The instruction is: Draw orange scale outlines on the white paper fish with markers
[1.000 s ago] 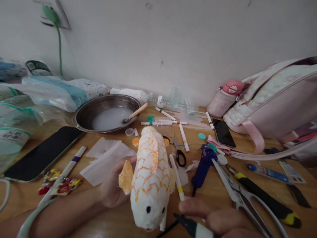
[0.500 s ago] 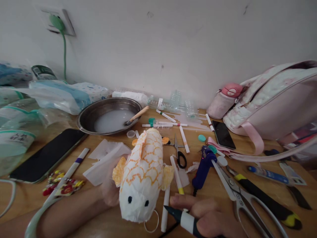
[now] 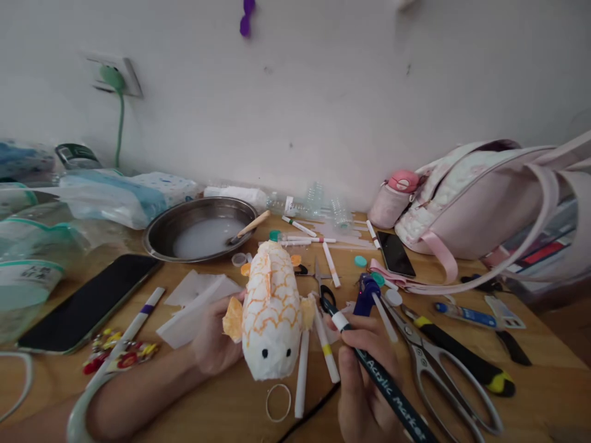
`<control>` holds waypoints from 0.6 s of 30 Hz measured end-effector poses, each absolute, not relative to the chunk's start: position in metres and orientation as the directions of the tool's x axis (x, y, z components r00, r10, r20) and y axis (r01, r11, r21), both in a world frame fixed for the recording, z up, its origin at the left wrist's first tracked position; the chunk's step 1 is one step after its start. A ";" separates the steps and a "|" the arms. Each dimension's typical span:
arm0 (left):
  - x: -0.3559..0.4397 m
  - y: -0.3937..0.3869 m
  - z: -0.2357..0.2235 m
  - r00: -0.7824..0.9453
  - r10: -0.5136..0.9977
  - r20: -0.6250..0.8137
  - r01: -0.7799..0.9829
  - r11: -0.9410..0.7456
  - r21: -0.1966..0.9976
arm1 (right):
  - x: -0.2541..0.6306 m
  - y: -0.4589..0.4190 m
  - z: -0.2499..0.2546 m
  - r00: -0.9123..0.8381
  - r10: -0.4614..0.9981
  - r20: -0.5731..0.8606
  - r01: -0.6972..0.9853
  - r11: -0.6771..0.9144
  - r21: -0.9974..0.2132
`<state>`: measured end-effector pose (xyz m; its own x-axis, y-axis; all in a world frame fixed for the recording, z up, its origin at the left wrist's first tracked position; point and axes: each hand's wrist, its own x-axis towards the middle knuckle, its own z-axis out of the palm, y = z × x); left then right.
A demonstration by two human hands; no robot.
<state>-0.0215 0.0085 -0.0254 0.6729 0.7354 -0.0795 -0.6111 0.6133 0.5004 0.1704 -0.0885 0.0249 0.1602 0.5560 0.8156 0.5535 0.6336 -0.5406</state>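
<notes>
A white paper fish (image 3: 271, 307) with orange scale lines, orange fins and two black eyes faces me in the head view. My left hand (image 3: 216, 338) grips it from the left side, its fingertips hidden behind the body. In my right hand (image 3: 364, 381) is a black acrylic marker (image 3: 390, 394), its dark tip pointing up and left, apart from the fish. A blue glue gun (image 3: 367, 295) lies just beyond that hand. Between fish and right hand rest a white marker (image 3: 301, 375) and a yellow-banded marker (image 3: 327, 347). A thin ring (image 3: 278, 403) lies in front of the fish.
A metal bowl (image 3: 152, 237) of whitish liquid with a wooden-handled brush (image 3: 249, 226) stands behind. Large scissors (image 3: 427, 363) and a black-yellow tool (image 3: 466, 354) lie right. A phone (image 3: 87, 304) is left, a pink backpack (image 3: 462, 209) back right, and paper pieces (image 3: 198, 307) beside my left hand.
The marker has swung from pointing left toward the fish's face to pointing up-left, and my right hand has risen. The fish sits slightly farther right and higher. The view has shifted.
</notes>
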 end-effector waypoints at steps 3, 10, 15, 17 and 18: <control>-0.023 0.007 -0.025 0.680 0.731 -0.053 -0.609 0.604 0.514 | 0.170 -0.089 0.021 0.134 0.561 0.817 0.599 0.611 -0.518; -0.015 0.005 -0.023 0.613 0.789 -0.036 -0.657 0.535 0.531 | 0.170 -0.091 0.004 -0.082 0.463 0.883 0.600 0.730 -0.327; -0.015 0.004 -0.018 0.582 0.812 -0.051 -0.668 0.513 0.539 | 0.176 -0.088 -0.003 -0.178 0.378 0.909 0.567 0.794 -0.219; -0.015 0.005 -0.017 0.587 0.808 -0.049 -0.663 0.515 0.544 | 0.176 -0.088 -0.005 -0.179 0.369 0.912 0.556 0.803 -0.216; -0.016 0.005 -0.018 0.593 0.804 -0.043 -0.661 0.517 0.544 | 0.175 -0.089 -0.006 -0.163 0.375 0.912 0.556 0.799 -0.229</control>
<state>-0.0156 0.0055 -0.0183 0.5932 0.8039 -0.0435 -0.6607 0.5170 0.5443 0.1749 -0.0888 -0.0061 -0.1629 0.3753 0.9125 0.5563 0.7988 -0.2293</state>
